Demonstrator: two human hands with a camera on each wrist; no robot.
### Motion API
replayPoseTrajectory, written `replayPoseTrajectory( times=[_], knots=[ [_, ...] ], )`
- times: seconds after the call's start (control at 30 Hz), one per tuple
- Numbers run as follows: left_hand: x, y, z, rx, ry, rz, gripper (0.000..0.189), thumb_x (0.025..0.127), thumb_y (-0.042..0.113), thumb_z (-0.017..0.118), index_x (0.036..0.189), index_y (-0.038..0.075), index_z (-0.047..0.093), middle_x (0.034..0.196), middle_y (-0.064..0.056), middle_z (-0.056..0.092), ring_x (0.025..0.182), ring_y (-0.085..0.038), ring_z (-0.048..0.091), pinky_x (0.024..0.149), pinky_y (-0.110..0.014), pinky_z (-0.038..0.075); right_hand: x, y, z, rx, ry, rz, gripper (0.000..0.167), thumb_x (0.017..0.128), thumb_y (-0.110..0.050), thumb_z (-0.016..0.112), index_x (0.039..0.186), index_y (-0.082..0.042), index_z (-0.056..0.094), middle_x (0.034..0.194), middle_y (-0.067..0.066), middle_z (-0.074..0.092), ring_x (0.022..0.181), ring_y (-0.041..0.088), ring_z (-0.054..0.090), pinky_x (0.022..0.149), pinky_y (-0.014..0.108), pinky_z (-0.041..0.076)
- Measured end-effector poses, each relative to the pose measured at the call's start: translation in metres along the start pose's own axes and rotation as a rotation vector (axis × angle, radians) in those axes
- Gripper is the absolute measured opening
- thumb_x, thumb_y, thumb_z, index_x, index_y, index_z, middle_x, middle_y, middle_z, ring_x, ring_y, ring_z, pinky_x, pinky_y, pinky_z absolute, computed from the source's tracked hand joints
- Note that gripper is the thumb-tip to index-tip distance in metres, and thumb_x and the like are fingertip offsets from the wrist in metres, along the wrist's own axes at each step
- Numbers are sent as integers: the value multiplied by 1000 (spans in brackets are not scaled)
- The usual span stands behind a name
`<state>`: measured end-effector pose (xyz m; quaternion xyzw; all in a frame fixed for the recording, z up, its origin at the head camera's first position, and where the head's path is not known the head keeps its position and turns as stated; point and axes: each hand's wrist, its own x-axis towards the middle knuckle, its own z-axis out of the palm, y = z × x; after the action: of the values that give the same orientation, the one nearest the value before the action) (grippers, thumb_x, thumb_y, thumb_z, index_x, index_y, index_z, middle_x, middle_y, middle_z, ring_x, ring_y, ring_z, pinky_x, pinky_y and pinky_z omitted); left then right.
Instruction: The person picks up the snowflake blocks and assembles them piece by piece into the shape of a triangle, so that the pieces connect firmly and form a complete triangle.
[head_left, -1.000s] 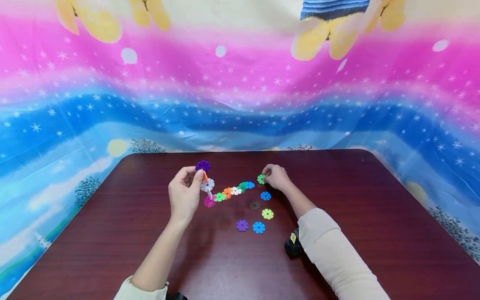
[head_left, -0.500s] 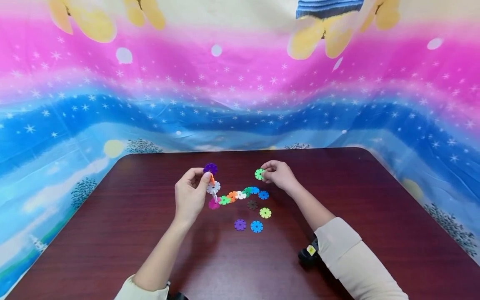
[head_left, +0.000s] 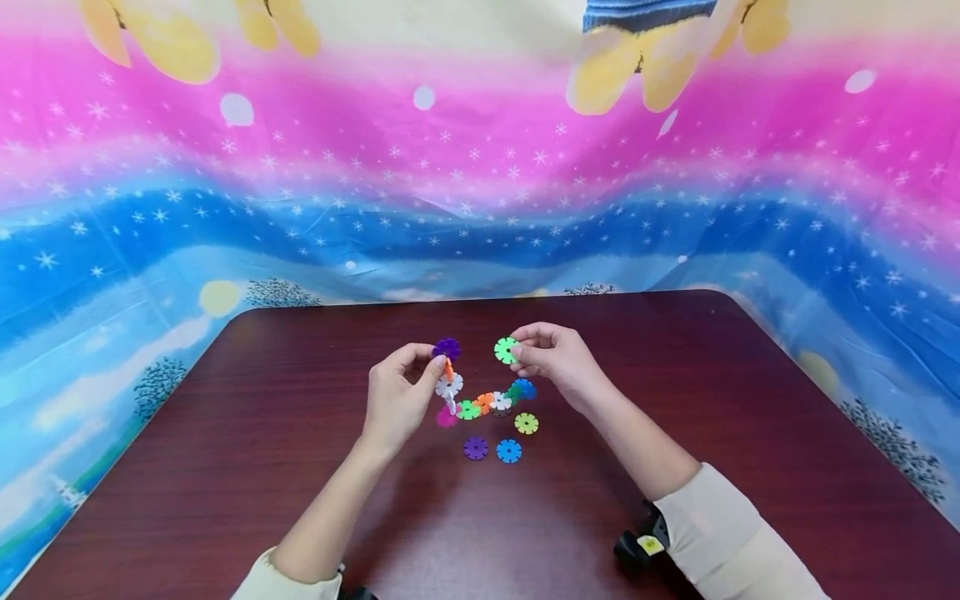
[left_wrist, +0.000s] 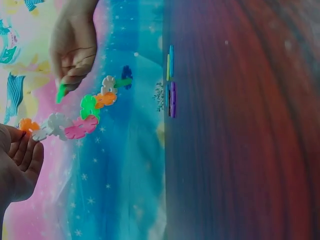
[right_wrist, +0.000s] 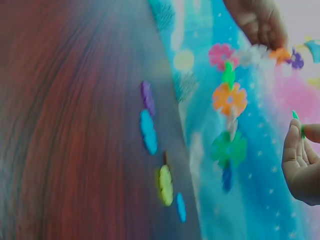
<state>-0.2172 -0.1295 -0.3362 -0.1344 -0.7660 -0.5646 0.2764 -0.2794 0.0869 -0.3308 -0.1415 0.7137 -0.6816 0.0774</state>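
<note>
My left hand [head_left: 397, 400] pinches a chain of slotted, flower-shaped interlocking discs [head_left: 450, 385] near its top, at an orange disc [left_wrist: 29, 125] just under the purple end disc [head_left: 447, 348]. From there the chain dangles through white, pink, green, orange, white and dark green discs to a blue disc [right_wrist: 227, 179] at its low end. Between thumb and fingers, my right hand [head_left: 562, 362] holds a single bright green disc [head_left: 506, 350], raised above the table. This green disc faces the purple end disc across a small gap.
Loose discs lie flat on the dark red-brown table [head_left: 225, 467]: a yellow-green disc [head_left: 527, 423], a purple disc [head_left: 476, 448] and a blue disc [head_left: 509, 451]. The chain overlaps a brown disc and another blue disc in the head view. A printed cloth [head_left: 465, 183] hangs behind the table.
My right hand has lifted the green disc off the table and brought it leftward. My left hand has moved right with the chain, so the two hands are closer together.
</note>
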Motion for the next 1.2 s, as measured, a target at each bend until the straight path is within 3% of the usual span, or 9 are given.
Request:
replayPoseTrajectory(
  times=[0.23,0.37,0.7,0.87,1.2],
  knots=[
    [-3,4,7,31,-63,55,6,81,-5,66,87,-6,65,74,-12,62,60,-22,54,53,-24,47,-13,-13,12,101,-19,17,24,85,-1,63,108,6,57,81,8,61,72,22,64,69,32,53],
    [-4,6,9,66,-79,82,6,82,-1,67,88,-2,66,76,-7,62,62,-17,55,53,-23,49,-17,-18,17,126,-31,18,23,85,0,62,107,7,57,79,7,62,70,20,64,69,33,53],
    [-5,3,10,83,-89,204,6,82,3,69,87,2,68,78,-3,63,71,-11,56,61,-25,50,-21,-22,23,159,-51,32,23,85,-1,63,106,8,59,80,8,64,69,18,64,69,32,53],
    [-5,2,11,107,-92,258,6,80,1,70,86,2,69,77,-3,64,69,-11,58,58,-23,50,-23,-22,23,166,-34,40,23,85,1,63,105,9,61,78,8,65,67,18,64,69,32,53],
    [-6,1,11,99,-99,287,7,78,1,72,86,1,70,77,-3,65,67,-10,59,56,-23,51,-22,-20,24,190,-32,54,24,84,4,63,106,13,60,77,8,65,63,16,65,67,30,54]
  ],
)
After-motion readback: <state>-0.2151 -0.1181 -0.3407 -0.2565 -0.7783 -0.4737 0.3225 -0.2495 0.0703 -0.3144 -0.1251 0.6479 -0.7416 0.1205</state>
